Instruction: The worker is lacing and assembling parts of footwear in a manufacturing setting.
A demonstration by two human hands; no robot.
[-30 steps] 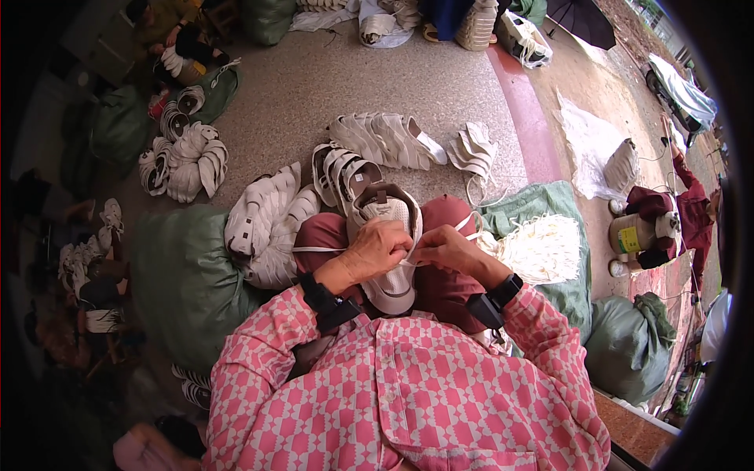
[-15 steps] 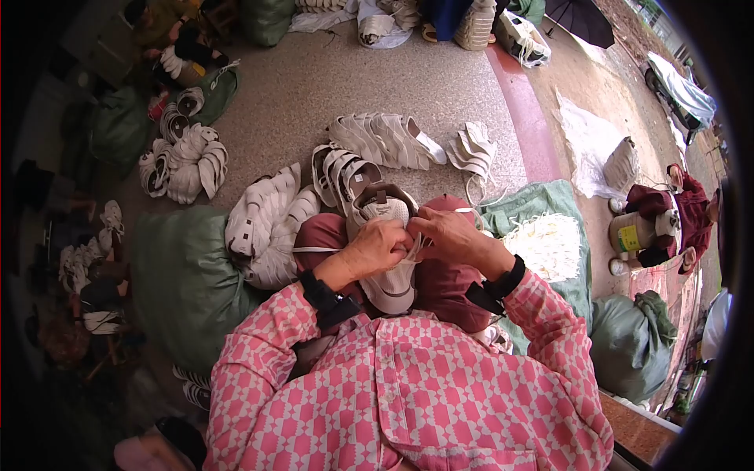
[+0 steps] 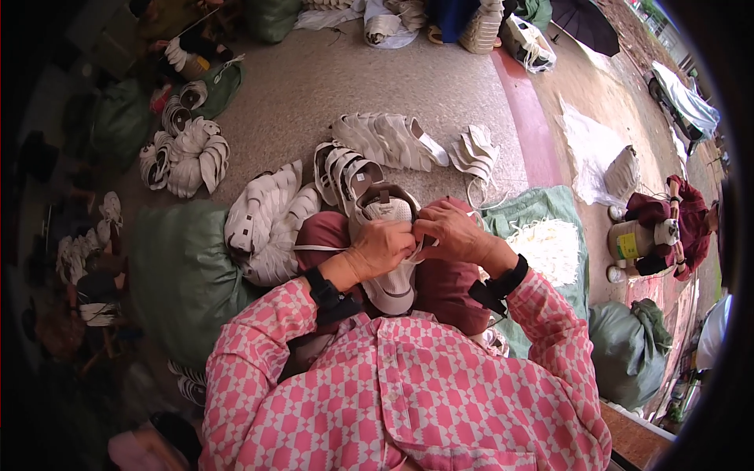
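A white and grey shoe upper point(image 3: 387, 292) lies between my knees, its dark-lined opening facing away from me. My left hand point(image 3: 378, 250) is closed over the upper's left side, its fingertips pinching at the lacing area. From the other side my right hand point(image 3: 454, 235) pinches a thin white shoelace point(image 3: 414, 263) near the eyelets, thumb and forefinger pressed together. The fingertips of both hands almost meet, and they partly hide the lace and the eyelets. Just beyond the upper, a row of similar nested uppers point(image 3: 342, 174) leans toward my knees.
A bundle of white uppers point(image 3: 269, 224) and a full green sack point(image 3: 184, 275) stand at my left. On my right, a heap of white laces point(image 3: 546, 250) lies on green sacking point(image 3: 514, 206). More uppers point(image 3: 385, 141) lie ahead. A seated person point(image 3: 687, 228) works farther right.
The view has shifted slightly. My hands stay at the same upper, with the right fingers curled a little closer in to the left ones.
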